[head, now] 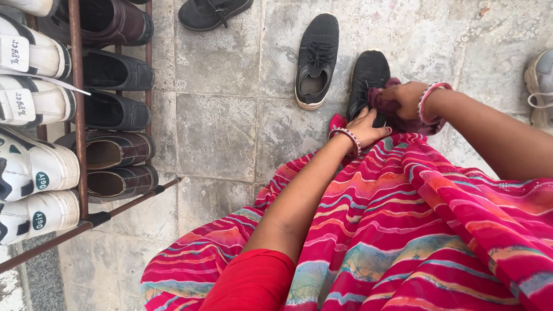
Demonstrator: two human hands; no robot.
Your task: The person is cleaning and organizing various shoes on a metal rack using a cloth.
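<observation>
Black sneaker (368, 72) lies on a grey stone floor (216, 135) beside its mate (315, 60), near a metal shoe rack (78, 115). Right hand (406, 98), fingers closed, presses a dark red cloth (383, 101) onto it. Left hand (366, 128), loosely curled, steadies the shoe's side above a striped pink skirt (415, 230).

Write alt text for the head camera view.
Both hands work on a black sneaker on a stone floor: the left hand steadies it, the right hand presses a maroon cloth on it. Its pair lies beside.
</observation>
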